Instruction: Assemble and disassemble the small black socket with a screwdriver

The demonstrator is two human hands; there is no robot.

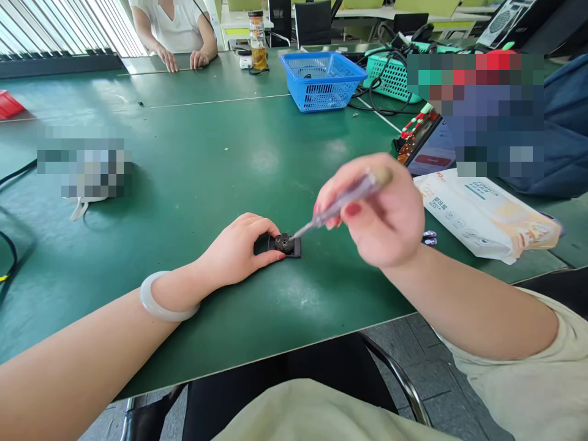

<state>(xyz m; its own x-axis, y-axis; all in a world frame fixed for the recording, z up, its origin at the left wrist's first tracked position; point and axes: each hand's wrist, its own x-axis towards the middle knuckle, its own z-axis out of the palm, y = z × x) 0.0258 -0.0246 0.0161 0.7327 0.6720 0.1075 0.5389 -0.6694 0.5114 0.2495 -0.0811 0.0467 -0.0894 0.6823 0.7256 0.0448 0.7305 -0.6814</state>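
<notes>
Thumb and fingers of my left hand [245, 248] pinch a small black round part on a flat rectangular black base [297, 247], which lies on the green table. A pale bangle circles that wrist. My right hand [383, 211] grips a screwdriver [342, 205] with a clear purplish handle, slanting down to the left. Its tip meets or hovers just over the black part; I cannot tell which. Motion blurs the handle a little. Small shiny purple pieces [430, 237] lie to the right, partly hidden by my right hand.
A white wipes pack [487, 214] and a dark blue bag [567, 128] lie at right. Farther back are a blue basket [326, 86], a green basket [390, 76] with cables, and a jar [258, 43]. Across the table sits a person [174, 30]. A blurred-out object [96, 174] is at left.
</notes>
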